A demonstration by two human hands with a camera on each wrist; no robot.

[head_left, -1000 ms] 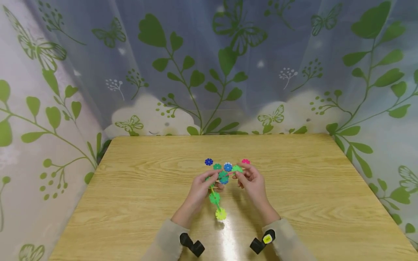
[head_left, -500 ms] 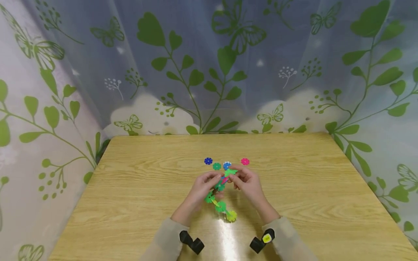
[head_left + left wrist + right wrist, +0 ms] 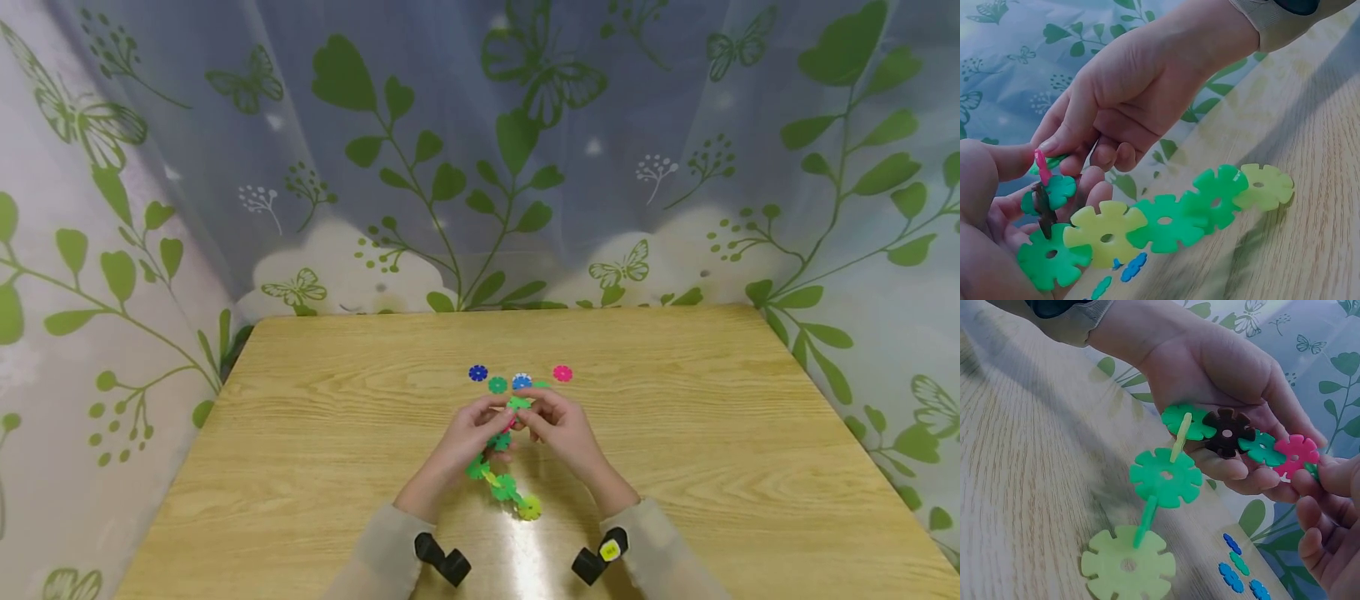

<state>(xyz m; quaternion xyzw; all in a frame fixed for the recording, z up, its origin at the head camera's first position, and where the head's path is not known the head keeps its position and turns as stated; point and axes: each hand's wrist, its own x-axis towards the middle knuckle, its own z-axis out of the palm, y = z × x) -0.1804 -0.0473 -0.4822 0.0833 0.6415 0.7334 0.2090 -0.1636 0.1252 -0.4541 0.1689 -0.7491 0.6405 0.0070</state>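
A chain of slotted plastic snowflake discs point(image 3: 504, 487) hangs from my left hand point(image 3: 467, 435), which holds its upper end near the pink disc point(image 3: 1296, 456). Below the pink one come a teal disc point(image 3: 1262, 447), a dark brown disc point(image 3: 1229, 433), then green and yellow ones, ending in a yellow-green disc point(image 3: 1129, 562). My right hand point(image 3: 566, 429) pinches a bright green disc point(image 3: 518, 404) against the pink disc. Fingertips of both hands meet there, so the joint is mostly covered; whether the slots interlock I cannot tell.
Beyond the hands, loose discs lie on the wooden table point(image 3: 337, 417): a dark blue disc point(image 3: 477, 372), a teal disc point(image 3: 497, 385), a blue disc point(image 3: 522, 382) overlapping a white one, and a pink disc point(image 3: 562, 373). A green one is partly hidden behind the right hand. A patterned curtain point(image 3: 480, 167) stands behind.
My right hand has moved left with the green disc, bringing it to the pink disc at the chain's end. The chain's lower end has swung right and sunk a little.
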